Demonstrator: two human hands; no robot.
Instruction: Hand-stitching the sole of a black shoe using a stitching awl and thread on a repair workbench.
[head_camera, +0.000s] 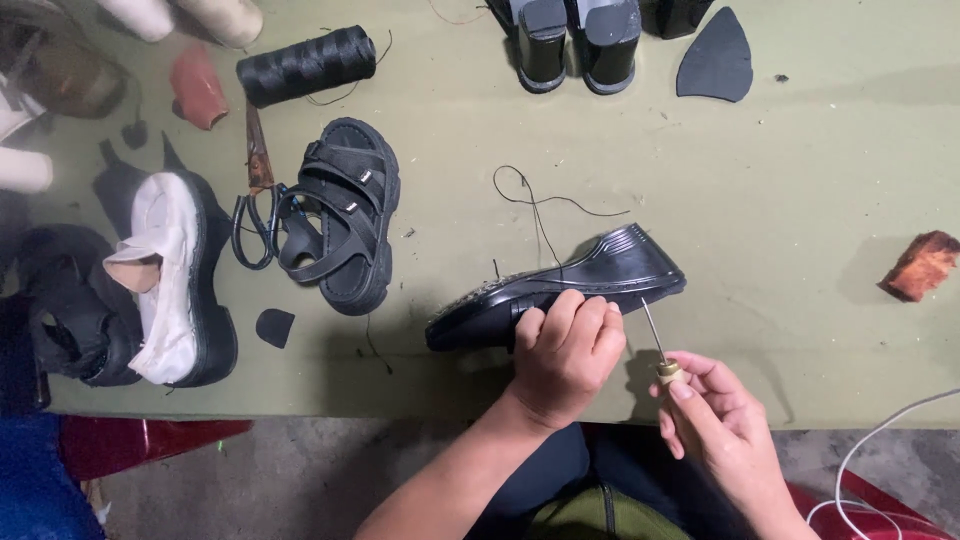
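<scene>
Head view: left hand (565, 350) grips shoe (560, 288) lying lengthwise left-right on counter (800, 200); right hand (715, 415) pinches awl (660, 350), tip probably touching the heel-side sole.

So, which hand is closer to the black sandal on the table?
Left. The left hand grips the black shoe, just right of the black sandal. The right hand, holding an awl, is farther right.

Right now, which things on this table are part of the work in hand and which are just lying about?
In use:
black shoe, gripped by the left hand
awl, held in the right hand
thread trailing from the shoe

Lying about:
sandal
scissors
thread spool
white shoe
heels
sole scrap
brown block
</scene>
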